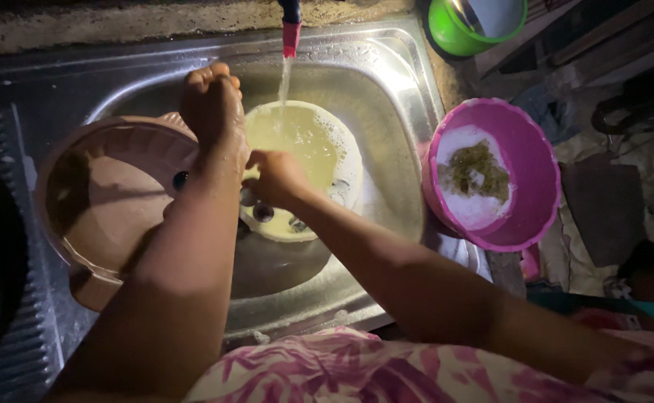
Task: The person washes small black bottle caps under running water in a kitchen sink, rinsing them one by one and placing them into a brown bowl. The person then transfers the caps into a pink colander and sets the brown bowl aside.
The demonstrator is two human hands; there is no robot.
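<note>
Head view: washing at a steel sink. Left hand, grip curled shut on the rim of a pale plastic bowl at 12 o'clock in the basin, under the tap's stream. Right hand, grip closed at the bowl's near rim; whether it clasps anything I cannot tell. A brown basin lies at 9 o'clock, a pink bowl of soap at 3 o'clock. Judged best: steady the rim, turn the bowl beneath the water, scrub evenly.
</note>
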